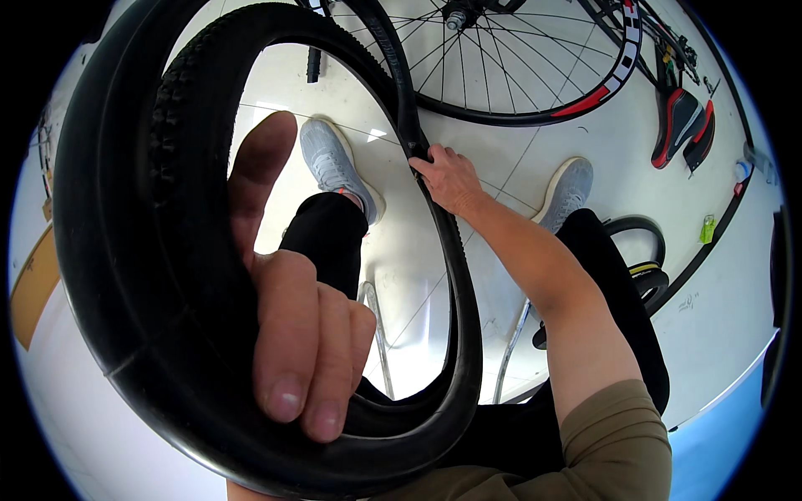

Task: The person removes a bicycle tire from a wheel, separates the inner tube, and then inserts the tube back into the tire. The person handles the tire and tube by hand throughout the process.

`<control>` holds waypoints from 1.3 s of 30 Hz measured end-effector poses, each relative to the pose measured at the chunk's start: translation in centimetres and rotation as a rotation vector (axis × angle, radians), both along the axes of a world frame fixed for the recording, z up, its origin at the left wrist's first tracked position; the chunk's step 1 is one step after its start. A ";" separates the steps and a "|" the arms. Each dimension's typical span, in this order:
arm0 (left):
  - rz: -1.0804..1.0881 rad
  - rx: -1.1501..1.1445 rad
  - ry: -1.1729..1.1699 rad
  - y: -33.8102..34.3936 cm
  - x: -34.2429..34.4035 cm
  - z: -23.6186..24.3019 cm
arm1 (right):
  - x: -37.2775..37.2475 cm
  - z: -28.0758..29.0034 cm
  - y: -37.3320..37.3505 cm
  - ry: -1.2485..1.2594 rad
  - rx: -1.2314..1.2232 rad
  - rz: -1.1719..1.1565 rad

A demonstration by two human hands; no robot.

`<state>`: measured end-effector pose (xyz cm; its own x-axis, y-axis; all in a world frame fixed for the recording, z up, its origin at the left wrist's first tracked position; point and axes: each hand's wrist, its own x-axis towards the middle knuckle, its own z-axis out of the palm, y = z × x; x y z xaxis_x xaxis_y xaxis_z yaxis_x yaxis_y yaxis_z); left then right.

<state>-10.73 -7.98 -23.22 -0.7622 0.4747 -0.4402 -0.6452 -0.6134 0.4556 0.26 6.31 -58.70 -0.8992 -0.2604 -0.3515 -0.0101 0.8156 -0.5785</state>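
While left hand [305, 321] hooks near side of black tire [188, 200], thumb raised, right hand [452, 181] pinches right edge; slack pinch could let it twist free.

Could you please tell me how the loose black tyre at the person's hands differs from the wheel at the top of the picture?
The tyre bends into an uneven loop, while the wheel keeps an even curve. The tyre's middle is open; the wheel has a hub. The tyre is at the left hand and right hand; the wheel is farther off, touched by neither. Both are ring-shaped with black outer parts.
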 end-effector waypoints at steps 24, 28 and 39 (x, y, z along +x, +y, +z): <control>0.092 -0.023 -0.084 0.8 -0.1 1.3 | -3.0 1.7 -1.0 -0.171 0.143 0.063; 0.125 0.034 -0.108 1.1 -0.3 0.3 | -4.6 2.7 -0.8 -0.314 0.247 0.067; 0.108 0.052 -0.027 1.4 0.6 -0.2 | -6.0 0.6 -0.6 -0.320 0.128 0.071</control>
<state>-10.18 -6.58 -23.43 -0.7983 0.4127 -0.4386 -0.5855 -0.7024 0.4049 -5.73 5.71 -58.13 -0.7192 -0.2540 -0.6468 0.0959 0.8856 -0.4544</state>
